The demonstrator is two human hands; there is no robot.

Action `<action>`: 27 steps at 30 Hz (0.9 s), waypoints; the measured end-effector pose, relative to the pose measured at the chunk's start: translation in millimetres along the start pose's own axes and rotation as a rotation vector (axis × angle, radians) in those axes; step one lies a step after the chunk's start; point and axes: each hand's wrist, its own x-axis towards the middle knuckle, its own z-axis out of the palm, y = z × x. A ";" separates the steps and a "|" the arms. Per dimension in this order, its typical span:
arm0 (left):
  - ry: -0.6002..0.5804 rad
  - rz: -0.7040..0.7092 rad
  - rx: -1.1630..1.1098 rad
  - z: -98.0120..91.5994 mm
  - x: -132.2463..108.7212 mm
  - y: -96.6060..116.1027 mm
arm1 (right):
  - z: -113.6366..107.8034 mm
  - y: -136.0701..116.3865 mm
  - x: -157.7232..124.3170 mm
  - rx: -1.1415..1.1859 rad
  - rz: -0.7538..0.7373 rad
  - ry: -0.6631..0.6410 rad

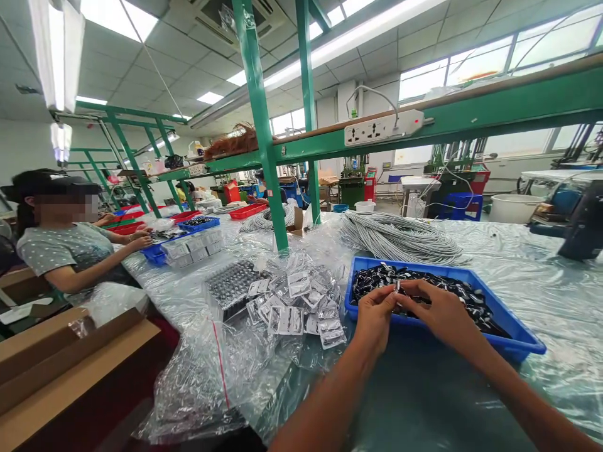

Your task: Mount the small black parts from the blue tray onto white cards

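My left hand [375, 314] and my right hand [440, 312] meet over the near edge of a blue plastic tray [516, 329]. Their fingertips pinch a small whitish part [397, 286] between them; its exact kind is too small to make out. Many small black parts with shiny ends [452, 285] fill the tray behind and under my fingers. Left of my hands lies a heap of small clear packets with white and grey pieces [287, 319]. Beside the heap is a block of rows of grey-black pieces [233, 285] in clear plastic.
A coil of grey cable [400, 238] lies behind the tray. A green post [266, 125] rises from the plastic-covered table, carrying a beam with a power strip [384, 129]. Clear bags [198, 370] and an open cardboard box [70, 358] are at left. A co-worker [66, 238] sits far left.
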 end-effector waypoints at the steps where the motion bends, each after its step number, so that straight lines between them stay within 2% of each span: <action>1: -0.001 0.006 0.034 -0.8 0.9 0.0 | -1.8 -1.0 1.1 0.017 0.011 -0.021; 6: 0.023 0.072 0.294 -0.2 0.5 3.2 | -4.6 -9.8 0.7 -0.096 0.137 -0.020; 9: 0.121 0.128 0.473 -5.2 4.7 7.6 | -6.2 -9.1 3.2 -0.194 0.206 -0.095; 11: 0.201 0.146 0.513 -10.6 9.9 10.7 | -10.6 -5.1 5.4 -0.243 0.214 -0.173; 13: 0.230 0.122 0.484 -14.9 15.0 13.2 | -15.6 -1.1 6.6 -0.333 0.206 -0.138; 16: 0.192 0.042 0.370 -15.4 18.6 15.3 | -16.0 1.0 4.6 -0.474 0.101 0.091; 17: 0.180 0.017 0.324 -13.9 18.4 15.5 | -13.2 0.8 2.9 -0.473 0.037 0.130; 19: 0.153 -0.027 0.217 -10.0 16.2 15.6 | -3.8 0.5 -1.2 -0.413 -0.080 0.107; 22: 0.083 -0.061 0.068 -5.0 11.4 15.3 | 12.0 3.2 -6.5 -0.368 -0.178 0.048; 27: 0.036 -0.086 0.129 -3.2 6.9 14.9 | 18.1 7.7 -8.5 -0.518 -0.348 0.065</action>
